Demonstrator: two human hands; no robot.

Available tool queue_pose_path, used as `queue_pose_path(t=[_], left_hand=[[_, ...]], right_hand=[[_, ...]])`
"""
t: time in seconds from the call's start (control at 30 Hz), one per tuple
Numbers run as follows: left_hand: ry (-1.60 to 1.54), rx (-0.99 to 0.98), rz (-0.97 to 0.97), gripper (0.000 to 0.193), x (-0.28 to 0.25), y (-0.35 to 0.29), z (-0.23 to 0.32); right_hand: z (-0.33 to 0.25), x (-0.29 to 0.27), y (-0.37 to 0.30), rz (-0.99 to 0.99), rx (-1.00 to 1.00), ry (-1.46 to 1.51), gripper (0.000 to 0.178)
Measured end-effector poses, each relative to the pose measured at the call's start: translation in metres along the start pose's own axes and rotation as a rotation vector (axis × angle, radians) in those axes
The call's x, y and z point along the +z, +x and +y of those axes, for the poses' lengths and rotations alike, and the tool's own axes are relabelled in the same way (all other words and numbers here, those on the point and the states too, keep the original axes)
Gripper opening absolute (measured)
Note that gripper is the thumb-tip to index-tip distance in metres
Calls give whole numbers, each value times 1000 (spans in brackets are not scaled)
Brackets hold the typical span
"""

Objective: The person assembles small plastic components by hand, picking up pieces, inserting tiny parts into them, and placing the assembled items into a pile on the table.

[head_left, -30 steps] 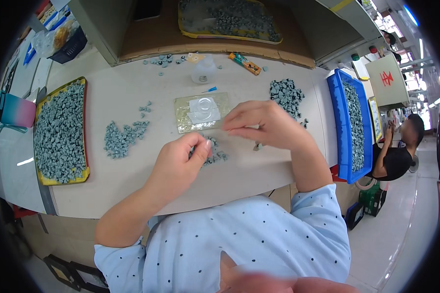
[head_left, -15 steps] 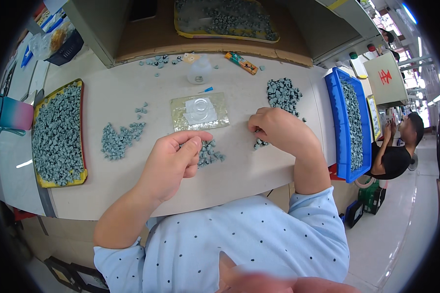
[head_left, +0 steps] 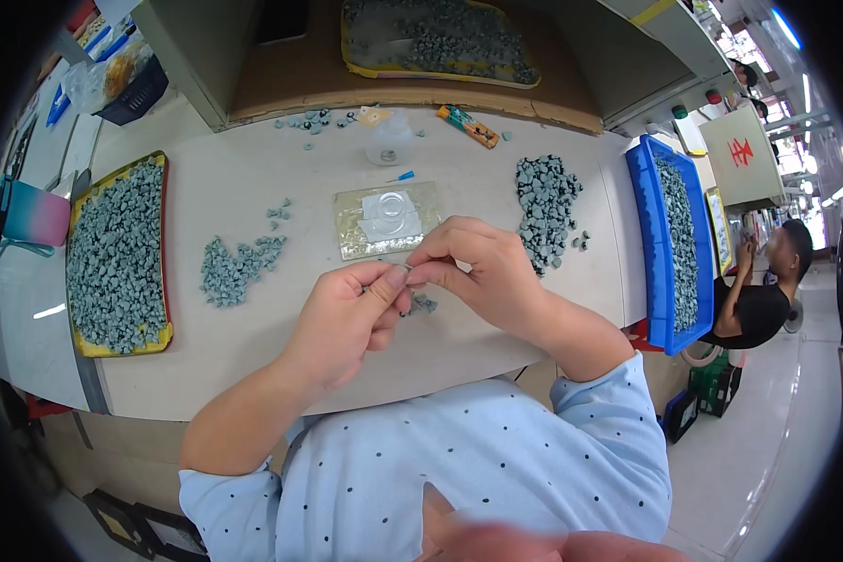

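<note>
My left hand (head_left: 351,314) and my right hand (head_left: 485,279) meet fingertip to fingertip above the white table. Each is closed in a pinch; whatever sits between the fingertips is too small and covered to make out. Part of a small pile of grey-green stone-like pieces (head_left: 425,304) shows beneath them. Just beyond lies a clear yellowish slab (head_left: 356,244) bearing a white sheet (head_left: 377,227) and a clear round dish (head_left: 395,208). A blue-hubbed dispensing needle (head_left: 403,175) and a translucent squeeze bottle (head_left: 390,142) are farther back.
Loose pieces form a left pile (head_left: 239,272) and a right pile (head_left: 545,211). A yellow tray (head_left: 167,339) stands far left, a blue bin (head_left: 648,234) at right. An orange-green tube (head_left: 468,126) lies before the shelf (head_left: 412,105). A seated person (head_left: 763,281) is beyond the bin.
My right hand has moved left from beside the right pile to meet my left hand. My left hand has shifted little and stays pinched.
</note>
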State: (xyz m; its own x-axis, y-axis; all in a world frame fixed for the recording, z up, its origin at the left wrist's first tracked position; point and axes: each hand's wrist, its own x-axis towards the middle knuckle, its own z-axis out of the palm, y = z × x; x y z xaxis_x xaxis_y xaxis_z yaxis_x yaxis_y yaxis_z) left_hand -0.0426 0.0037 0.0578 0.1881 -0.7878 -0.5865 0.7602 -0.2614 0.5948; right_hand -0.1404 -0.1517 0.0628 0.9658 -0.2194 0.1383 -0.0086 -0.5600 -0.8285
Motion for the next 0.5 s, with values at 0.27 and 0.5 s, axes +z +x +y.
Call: queue_pose_path(t=[0.27,0.5], left_hand=[[-63,73,-42,19,-4,-4,1],[-5,71,-38,22,-7,-9,4]], right_hand=[[1,11,1,101,-81,57,22],[-3,10,2,96,-223,5,20]])
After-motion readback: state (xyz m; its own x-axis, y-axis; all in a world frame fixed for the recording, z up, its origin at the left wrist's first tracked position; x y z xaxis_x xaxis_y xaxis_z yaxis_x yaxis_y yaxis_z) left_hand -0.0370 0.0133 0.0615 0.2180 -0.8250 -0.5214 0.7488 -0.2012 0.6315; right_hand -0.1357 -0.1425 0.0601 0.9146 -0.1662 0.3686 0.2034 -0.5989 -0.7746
